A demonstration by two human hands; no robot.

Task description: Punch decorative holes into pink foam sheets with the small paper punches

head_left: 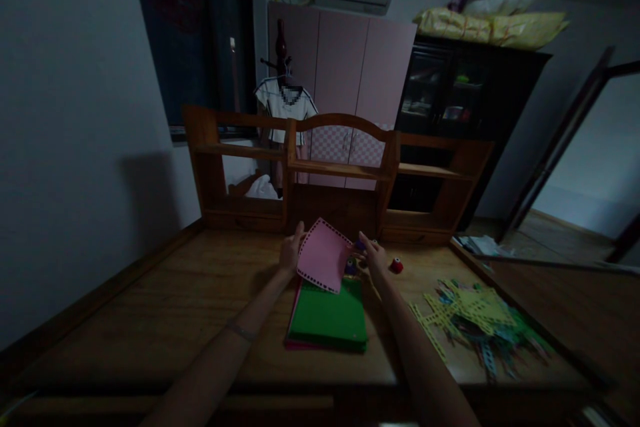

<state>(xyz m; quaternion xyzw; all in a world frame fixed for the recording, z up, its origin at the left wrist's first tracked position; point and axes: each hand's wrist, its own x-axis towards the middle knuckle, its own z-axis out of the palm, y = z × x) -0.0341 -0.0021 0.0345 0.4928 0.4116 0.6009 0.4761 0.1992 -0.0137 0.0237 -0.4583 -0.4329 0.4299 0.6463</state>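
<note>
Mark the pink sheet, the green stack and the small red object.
pink sheet (324, 255), head view, middle of its face.
green stack (330, 317), head view, top sheet's centre.
small red object (397, 265), head view, its top.

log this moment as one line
left hand: holds pink hole-edged craft sheet | right hand: at sheet's right edge, grip unclear | below: green sheet stack on wooden table | right: yellow-green cut scraps

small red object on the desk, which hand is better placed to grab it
Probably the right hand: it is just beside the small red object, while the left hand holds the far edge of the pink sheet.
</note>
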